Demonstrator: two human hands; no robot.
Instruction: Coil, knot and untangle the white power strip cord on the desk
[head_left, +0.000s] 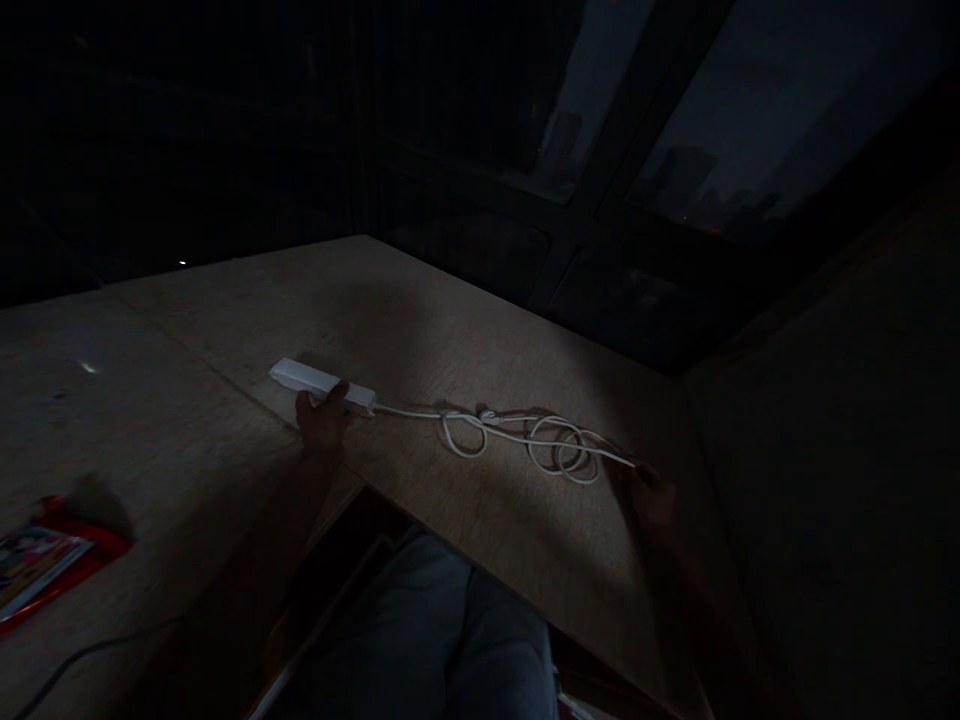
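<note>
A white power strip (311, 378) lies on the pale stone surface, left of the middle. My left hand (324, 420) grips its near side, close to the end where the cord leaves. From that end a white cord (409, 411) runs right in loose loops, with what looks like its plug (489, 418) among them. At the right, my right hand (651, 492) is closed on a stretch of the cord and draws it out from the loops. Darkness hides most of the fingers of that hand.
The surface (465, 330) ends at dark window panes (517, 240) behind and a wall (810, 480) at right. A red item with a colourful picture (52, 560) sits at far left, near a dark cable (105, 645). My legs (450, 630) are below the near edge.
</note>
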